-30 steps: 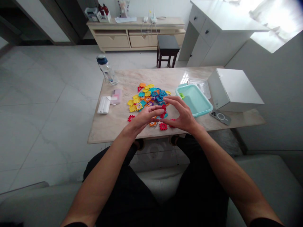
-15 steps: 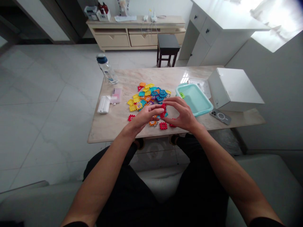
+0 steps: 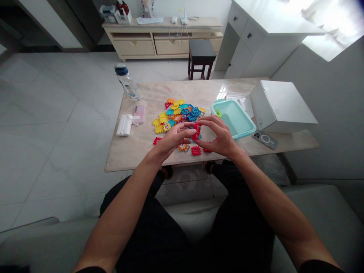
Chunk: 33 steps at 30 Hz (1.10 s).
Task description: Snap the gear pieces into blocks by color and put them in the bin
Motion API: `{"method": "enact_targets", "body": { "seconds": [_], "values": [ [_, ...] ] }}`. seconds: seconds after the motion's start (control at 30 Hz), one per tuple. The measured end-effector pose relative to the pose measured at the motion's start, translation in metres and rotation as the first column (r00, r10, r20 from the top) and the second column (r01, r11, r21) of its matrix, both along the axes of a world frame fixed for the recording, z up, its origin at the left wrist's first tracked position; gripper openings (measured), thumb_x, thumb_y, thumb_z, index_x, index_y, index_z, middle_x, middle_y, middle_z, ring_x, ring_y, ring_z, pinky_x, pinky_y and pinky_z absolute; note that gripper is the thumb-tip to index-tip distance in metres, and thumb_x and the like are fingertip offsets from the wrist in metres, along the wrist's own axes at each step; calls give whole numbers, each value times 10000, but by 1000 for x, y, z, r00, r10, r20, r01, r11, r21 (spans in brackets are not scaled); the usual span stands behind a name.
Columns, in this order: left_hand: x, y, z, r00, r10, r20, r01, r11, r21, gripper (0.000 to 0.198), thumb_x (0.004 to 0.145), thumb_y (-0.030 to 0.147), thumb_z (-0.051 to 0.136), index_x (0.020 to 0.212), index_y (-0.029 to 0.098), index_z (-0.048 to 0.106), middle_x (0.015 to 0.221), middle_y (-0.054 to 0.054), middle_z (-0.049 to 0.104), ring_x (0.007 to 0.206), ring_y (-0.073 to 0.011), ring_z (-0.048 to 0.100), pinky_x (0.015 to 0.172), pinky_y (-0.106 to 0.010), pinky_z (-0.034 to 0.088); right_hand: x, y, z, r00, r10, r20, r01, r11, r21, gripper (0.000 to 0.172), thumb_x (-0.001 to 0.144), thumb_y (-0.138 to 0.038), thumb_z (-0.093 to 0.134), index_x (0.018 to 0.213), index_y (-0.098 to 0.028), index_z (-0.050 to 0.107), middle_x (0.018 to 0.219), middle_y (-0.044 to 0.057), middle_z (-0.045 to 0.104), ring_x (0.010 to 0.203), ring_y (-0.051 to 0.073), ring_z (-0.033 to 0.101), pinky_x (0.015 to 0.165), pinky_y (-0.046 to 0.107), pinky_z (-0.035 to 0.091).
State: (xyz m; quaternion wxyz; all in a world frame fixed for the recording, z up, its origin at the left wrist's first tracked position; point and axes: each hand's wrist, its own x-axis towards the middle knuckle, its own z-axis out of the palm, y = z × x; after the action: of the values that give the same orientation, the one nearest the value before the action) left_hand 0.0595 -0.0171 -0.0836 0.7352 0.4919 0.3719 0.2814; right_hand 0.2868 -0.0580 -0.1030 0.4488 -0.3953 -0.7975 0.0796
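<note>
Between my two hands, above the front part of the table, is a red plastic building tile (image 3: 196,131) with notched edges. My left hand (image 3: 176,138) grips its left side with thumb and fingers. My right hand (image 3: 217,137) pinches it at top and bottom from the right, the thumb below. Behind the hands lies a pile of colourful notched tiles (image 3: 178,112), mostly yellow, blue and orange. Loose red tiles (image 3: 196,151) rest near the front edge, and an orange tile (image 3: 182,146) is partly hidden under my left hand.
A turquoise basin (image 3: 241,123) with a green piece inside stands to the right, beside a white box (image 3: 287,108) and a phone (image 3: 265,139). At the left are a water bottle (image 3: 129,85), a pink packet (image 3: 139,114) and a white pack (image 3: 124,125). A dark stool (image 3: 202,49) stands beyond.
The red tile has turned slightly in my fingers, so more of its face shows. Both hands stay in nearly the same place.
</note>
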Motion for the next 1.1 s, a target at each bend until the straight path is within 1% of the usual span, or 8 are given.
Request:
{"method": "enact_targets", "body": {
  "seconds": [0.13, 0.27, 0.37, 0.5, 0.7, 0.83, 0.97, 1.1],
  "values": [
    [1, -1, 0, 1000, 1, 4, -1, 1000, -5, 715, 808, 502, 940, 1399, 174, 706, 1329, -137, 752, 1002, -171, 706, 862, -295, 567, 0, 0, 0, 1000, 4, -5, -4, 1000, 15, 526, 954, -370, 868, 1448, -314, 696, 1364, 98, 750, 1256, 313, 723, 1101, 557, 595],
    [1, 0, -2, 1000, 22, 10, -22, 1000, 2, 680, 798, 488, 947, 1362, 184, 719, 1299, -128, 751, 1053, -194, 708, 854, -294, 569, -2, 0, 1, 1000, 7, 1, -7, 1000, -4, 583, 946, -389, 886, 1487, -314, 679, 1381, 101, 752, 1269, 317, 723, 1116, 558, 587],
    [2, 1, -4, 999, 27, 18, -27, 1000, 14, 667, 779, 475, 966, 1329, 180, 733, 1284, -126, 747, 1077, -205, 707, 842, -292, 571, -3, -1, 3, 1000, 26, -4, -26, 1000, 15, 616, 947, -396, 900, 1507, -302, 662, 1384, 107, 762, 1266, 315, 730, 1118, 544, 579],
    [3, 2, -6, 1000, 21, 18, -22, 1000, 11, 669, 760, 458, 988, 1306, 168, 733, 1247, -122, 756, 1065, -208, 714, 828, -293, 577, -3, -2, 3, 999, 35, 5, -35, 999, 20, 602, 954, -392, 898, 1502, -307, 664, 1383, 97, 776, 1256, 309, 737, 1102, 536, 579],
    [5, 0, -3, 999, 24, 34, -25, 1000, 12, 644, 783, 472, 976, 1292, 164, 730, 1234, -127, 759, 1102, -228, 725, 848, -299, 600, -3, -2, 2, 1000, 5, 7, -5, 1000, -19, 576, 944, -400, 894, 1476, -306, 692, 1362, 91, 786, 1236, 315, 737, 1107, 552, 577],
    [5, -1, 0, 997, 43, 65, -43, 999, -5, 687, 758, 482, 1005, 1299, 158, 731, 1258, -139, 747, 1126, -244, 727, 867, -317, 627, -2, -2, 2, 1000, 9, 18, -9, 1000, -30, 609, 933, -380, 901, 1499, -328, 681, 1367, 76, 785, 1246, 318, 734, 1119, 560, 573],
    [5, 0, -3, 995, 46, 85, -45, 999, -12, 682, 769, 489, 1005, 1307, 159, 747, 1236, -133, 761, 1099, -226, 724, 873, -310, 620, -2, -2, 2, 999, 28, 21, -27, 999, -31, 636, 933, -352, 902, 1525, -349, 669, 1384, 66, 779, 1256, 319, 729, 1124, 556, 571],
    [5, 1, -6, 995, 38, 88, -39, 999, 12, 647, 764, 482, 1011, 1275, 157, 783, 1242, -126, 767, 1073, -201, 716, 872, -295, 593, -2, -2, 3, 999, 27, 21, -26, 999, -29, 603, 939, -360, 896, 1500, -329, 676, 1363, 73, 786, 1246, 314, 731, 1113, 553, 570]
  ]
}}
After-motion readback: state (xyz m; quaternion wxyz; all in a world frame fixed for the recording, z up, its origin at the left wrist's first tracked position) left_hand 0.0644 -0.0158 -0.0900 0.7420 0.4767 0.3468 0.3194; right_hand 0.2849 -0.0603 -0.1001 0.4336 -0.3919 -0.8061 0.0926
